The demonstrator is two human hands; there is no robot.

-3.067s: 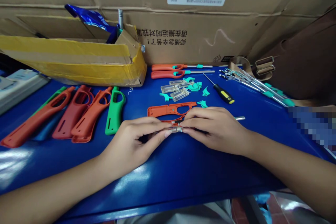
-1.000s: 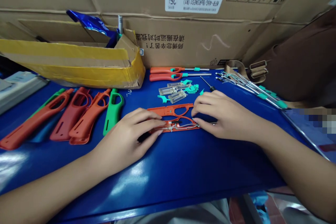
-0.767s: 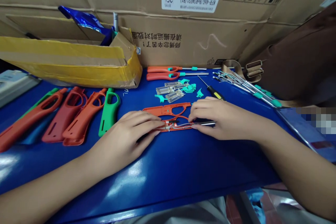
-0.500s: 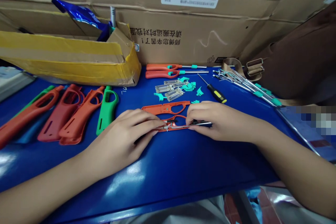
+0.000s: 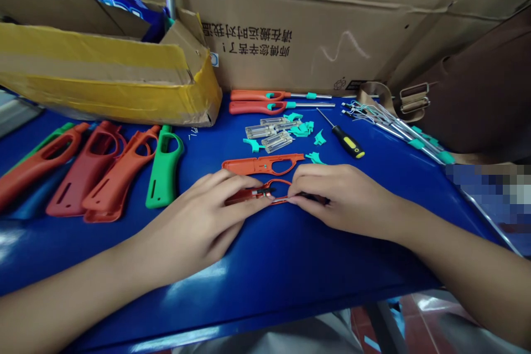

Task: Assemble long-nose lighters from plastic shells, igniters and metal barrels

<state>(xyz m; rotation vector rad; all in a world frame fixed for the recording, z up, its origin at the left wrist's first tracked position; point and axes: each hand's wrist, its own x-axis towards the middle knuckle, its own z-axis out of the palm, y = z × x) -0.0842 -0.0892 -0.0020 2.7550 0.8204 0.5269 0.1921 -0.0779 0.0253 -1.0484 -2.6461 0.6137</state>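
An orange lighter casing half lies open-side up, with small dark and metal parts inside it. My left hand is closed on its handle end, thumb and fingertips at the inner parts. At the trigger-loop end, my right hand pinches the casing and a thin piece along its edge; the fingers hide most of that piece. Just behind lies the matching orange casing half. Farther back are several clear fuel tanks and turquoise triggers.
Several coloured casings lie left, below a yellow-taped box. Two assembled lighters rest at the back. A screwdriver and a bundle of metal tubes with wires lie right. A large carton stands behind the blue table.
My left hand has shifted right along the casing, its fingertips now over the inner parts. The metal tube seen beyond my right fingers is now mostly hidden. The view has tilted down slightly.
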